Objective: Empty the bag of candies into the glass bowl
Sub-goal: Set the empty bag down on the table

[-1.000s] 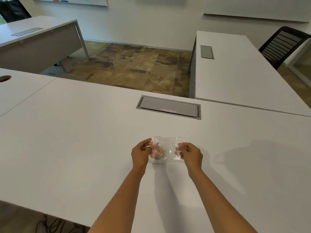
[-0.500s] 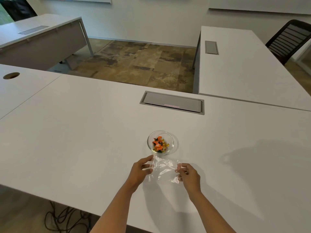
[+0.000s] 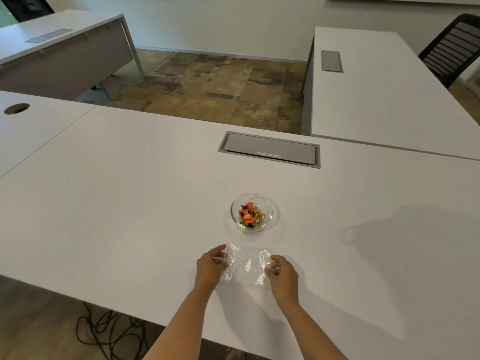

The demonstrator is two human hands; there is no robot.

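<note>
A small glass bowl [image 3: 251, 198] stands on the white table [image 3: 117, 203], holding several orange and gold wrapped candies [image 3: 250, 214]. Nearer to me, a clear plastic bag [image 3: 245, 263] with nothing visible inside is stretched flat just above or on the table. My left hand [image 3: 210, 266] pinches its left edge and my right hand [image 3: 281, 275] pinches its right edge. The bag sits a short way in front of the bowl, apart from it.
A grey cable hatch [image 3: 270, 149] is set into the table beyond the bowl. A round cable hole [image 3: 17, 108] lies at the far left. Another white desk [image 3: 384, 94] adjoins at the right, with a black chair [image 3: 453, 48] behind it. Cables [image 3: 109, 331] lie on the floor.
The bag was held over the bowl a second ago; both hands have since drawn it back toward me, and the candies now show in the bowl.
</note>
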